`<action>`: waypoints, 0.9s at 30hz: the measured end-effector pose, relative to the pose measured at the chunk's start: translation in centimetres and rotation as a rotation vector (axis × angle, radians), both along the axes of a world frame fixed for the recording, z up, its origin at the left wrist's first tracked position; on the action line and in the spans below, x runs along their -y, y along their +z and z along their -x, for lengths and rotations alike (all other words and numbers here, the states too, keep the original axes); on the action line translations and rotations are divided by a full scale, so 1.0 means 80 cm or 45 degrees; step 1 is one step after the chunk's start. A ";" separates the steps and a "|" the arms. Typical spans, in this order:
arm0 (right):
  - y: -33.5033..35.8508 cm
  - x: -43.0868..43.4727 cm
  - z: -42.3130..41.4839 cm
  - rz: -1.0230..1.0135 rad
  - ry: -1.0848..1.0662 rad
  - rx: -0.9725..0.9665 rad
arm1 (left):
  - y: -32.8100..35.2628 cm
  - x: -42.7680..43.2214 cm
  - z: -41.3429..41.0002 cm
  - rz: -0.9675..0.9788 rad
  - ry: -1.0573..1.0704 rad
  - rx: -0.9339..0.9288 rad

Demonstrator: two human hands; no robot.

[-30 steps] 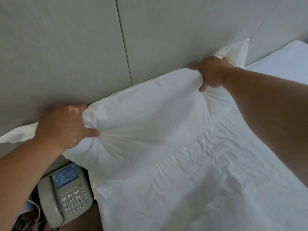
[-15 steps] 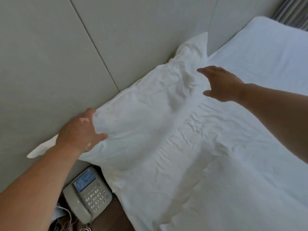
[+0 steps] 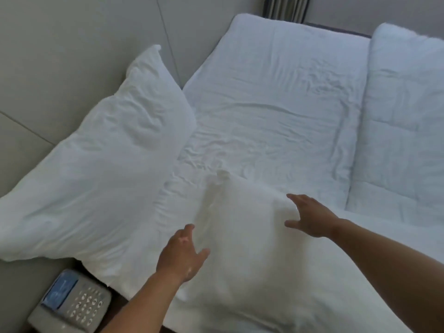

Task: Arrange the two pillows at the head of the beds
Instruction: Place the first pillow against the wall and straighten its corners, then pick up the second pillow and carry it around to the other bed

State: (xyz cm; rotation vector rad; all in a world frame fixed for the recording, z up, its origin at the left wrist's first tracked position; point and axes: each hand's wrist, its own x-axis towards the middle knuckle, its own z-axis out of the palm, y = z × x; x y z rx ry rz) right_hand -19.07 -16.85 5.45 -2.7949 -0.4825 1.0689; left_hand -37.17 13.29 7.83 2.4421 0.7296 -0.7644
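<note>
One white pillow (image 3: 96, 169) leans against the grey padded headboard (image 3: 60, 56) at the head of the bed, on the left. A second white pillow (image 3: 247, 241) lies flat on the wrinkled sheet (image 3: 271, 111) nearer to me. My left hand (image 3: 183, 253) hovers at this pillow's left edge with fingers spread, and my right hand (image 3: 310, 216) is at its right edge, also spread. Neither hand grips anything.
A grey desk phone (image 3: 72, 304) sits on the nightstand at the lower left, below the leaning pillow. A folded white duvet (image 3: 403, 131) lies along the right side of the bed. A curtain (image 3: 286, 8) hangs at the top.
Both hands let go of the pillow at the headboard and drew back toward me. They now sit at the sides of the second pillow, which has come into view.
</note>
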 end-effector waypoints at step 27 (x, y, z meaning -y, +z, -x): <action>-0.106 0.140 -0.039 -0.009 -0.243 -0.238 | -0.174 0.369 0.114 1.300 1.717 -0.066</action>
